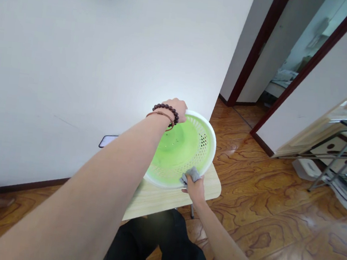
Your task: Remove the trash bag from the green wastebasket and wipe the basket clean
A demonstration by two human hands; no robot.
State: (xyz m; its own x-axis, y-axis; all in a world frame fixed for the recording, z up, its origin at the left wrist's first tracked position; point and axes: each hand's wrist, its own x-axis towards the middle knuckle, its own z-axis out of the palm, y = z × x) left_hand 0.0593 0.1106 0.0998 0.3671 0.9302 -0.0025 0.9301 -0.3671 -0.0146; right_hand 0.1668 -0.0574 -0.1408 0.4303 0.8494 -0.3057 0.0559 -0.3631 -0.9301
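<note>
As the person sits at the small pale wooden table (pixel 159 203), a round white perforated plastic basket (pixel 204 146) rests on its top with a translucent green plastic bowl (pixel 174 147) nested inside. Seen from the head camera, the left hand (pixel 176 107) is at the basket's 11 o'clock. Its fingers are curled together over the far rim and clamp it, and a dark wooden bead bracelet (pixel 166 108) circles the wrist. The right hand (pixel 195 187) is at the 5 o'clock edge. Its fingers are bunched around a small grey cloth (pixel 191 174) and press it against the near rim; the fingertips themselves are hidden under the fabric. A flat dark-edged phone (pixel 107 140) lies at the basket's 9 o'clock, well apart from both hands and close to the white wall (pixel 76 52). Glossy wood-grain flooring (pixel 262 198) spreads out at 3 o'clock — a doorway with a dark red frame (pixel 258 43) opens at about 1 o'clock.
</note>
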